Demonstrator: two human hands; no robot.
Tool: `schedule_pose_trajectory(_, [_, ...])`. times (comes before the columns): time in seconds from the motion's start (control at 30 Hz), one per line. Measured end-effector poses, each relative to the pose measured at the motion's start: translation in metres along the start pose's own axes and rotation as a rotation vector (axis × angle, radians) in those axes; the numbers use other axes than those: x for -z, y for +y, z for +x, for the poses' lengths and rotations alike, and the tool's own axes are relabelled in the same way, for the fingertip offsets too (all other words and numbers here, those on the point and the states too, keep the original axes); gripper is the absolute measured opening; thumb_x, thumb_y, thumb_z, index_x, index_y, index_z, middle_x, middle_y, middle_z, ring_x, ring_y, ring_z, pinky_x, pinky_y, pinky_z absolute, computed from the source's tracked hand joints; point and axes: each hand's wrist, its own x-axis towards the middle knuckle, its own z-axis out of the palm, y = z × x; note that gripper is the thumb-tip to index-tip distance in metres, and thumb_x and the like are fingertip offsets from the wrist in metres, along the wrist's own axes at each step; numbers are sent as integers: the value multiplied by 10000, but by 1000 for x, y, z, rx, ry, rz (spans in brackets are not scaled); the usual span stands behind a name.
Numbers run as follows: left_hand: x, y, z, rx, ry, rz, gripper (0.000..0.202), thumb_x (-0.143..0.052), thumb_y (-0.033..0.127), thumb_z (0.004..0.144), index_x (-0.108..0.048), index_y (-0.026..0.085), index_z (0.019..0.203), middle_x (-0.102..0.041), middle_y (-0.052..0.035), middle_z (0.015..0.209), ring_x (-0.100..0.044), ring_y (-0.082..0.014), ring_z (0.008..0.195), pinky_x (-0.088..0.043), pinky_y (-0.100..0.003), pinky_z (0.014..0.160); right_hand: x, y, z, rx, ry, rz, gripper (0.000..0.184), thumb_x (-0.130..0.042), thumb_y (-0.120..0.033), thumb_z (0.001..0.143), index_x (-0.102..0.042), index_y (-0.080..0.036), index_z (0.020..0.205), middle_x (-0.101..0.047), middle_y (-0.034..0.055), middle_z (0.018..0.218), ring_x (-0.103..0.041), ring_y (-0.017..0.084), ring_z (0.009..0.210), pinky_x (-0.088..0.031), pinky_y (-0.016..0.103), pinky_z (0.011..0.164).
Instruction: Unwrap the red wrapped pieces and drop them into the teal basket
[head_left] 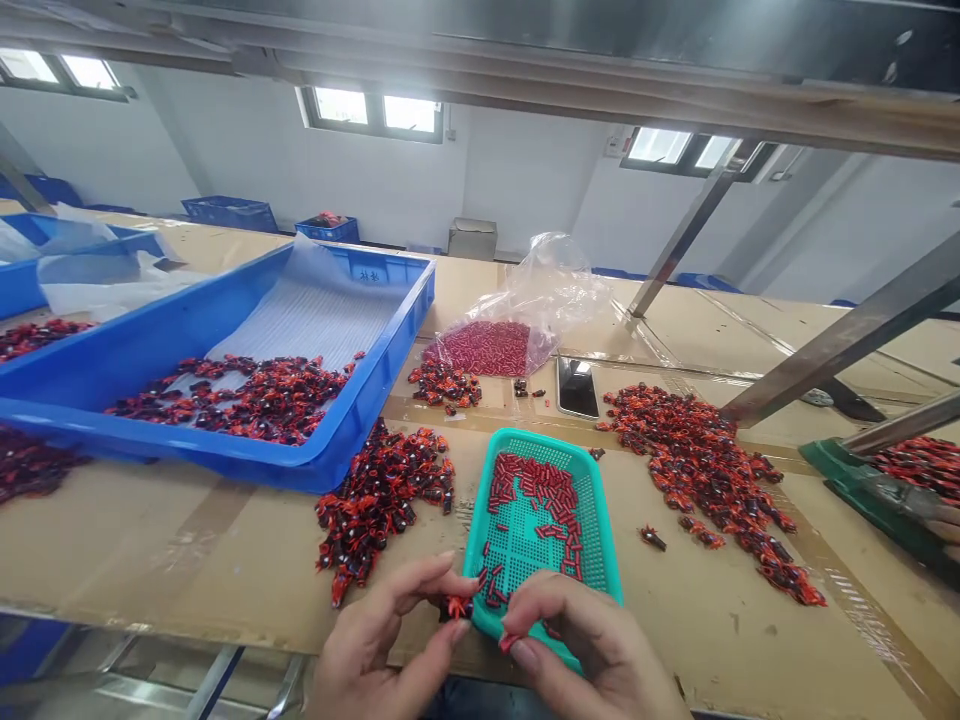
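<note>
- At the far left edge a dark red heap [30,465] lies on the cardboard-covered table [187,560], partly cut off by the frame.
- Behind it another blue bin [22,285] holds crumpled clear plastic [97,265].
- A large blue tray [225,400] sits on the table, tilted toward the camera, with a pile of red-and-black pieces [247,395] in its near half and a white ribbed liner [315,310] in its far half.
- Just right of the tray's near corner, a loose pile [379,500] of the same red-and-black pieces lies on the cardboard.
- The left hand [382,640] is at the bottom edge, thumb and forefinger pinched on a small red-and-black piece [456,606] at the near left corner of the basket.
- Farther back, an open clear bag [517,320] holds small red sleeves, with a small cluster [444,385] of pieces beside it.
- A green mesh basket [592,520] stands between the piles, with small red sleeves [544,500] scattered inside, mostly along its far and right sides.
- The right hand [592,650] is over the basket's near edge, fingers curled, thumb and forefinger pinching a small red sleeve [508,642], close to the left hand's piece.
- A dark phone [577,387] lies flat beyond the basket.
- A long pile [712,480] of red-and-black pieces runs diagonally to the right of the basket, with one stray piece [652,538] near it.
- At the far right, a dark green tray [862,490] holds more red pieces under slanted metal bars [847,335].
</note>
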Motion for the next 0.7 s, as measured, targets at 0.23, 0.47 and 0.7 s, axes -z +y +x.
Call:
schedule_pose_trajectory(0.23, [4,19,15,-448,-29,318,378,-637,147,1045,-579,199,1415,-829,-40,1040,-762,-120,933,-593,-201,908,-13,-10,17,463,134,-163,88,-619,-298,1069,-644,-215,1058,-756,28,835,-706,151,754,-594,243,693])
schedule_pose_trajectory(0.47, [3,23,16,-595,-46,445,360,-532,67,1069,-552,178,1411,-837,-32,962,-754,-131,845,-573,-252,810,-18,-17,20,562,180,-407,87,-626,-224,1049,-622,-201,965,-740,14,755,-686,155,668,-573,255,626])
schedule_pose_trajectory(0.7, [12,19,4,-669,-195,543,266,-488,125,1076,-675,259,1209,-857,-23,1081,-818,-201,940,-586,-332,896,-20,-12,14,341,138,-351,261,-624,-434,1051,-566,-247,878,-710,-1,739,-668,152,651,-531,230,594])
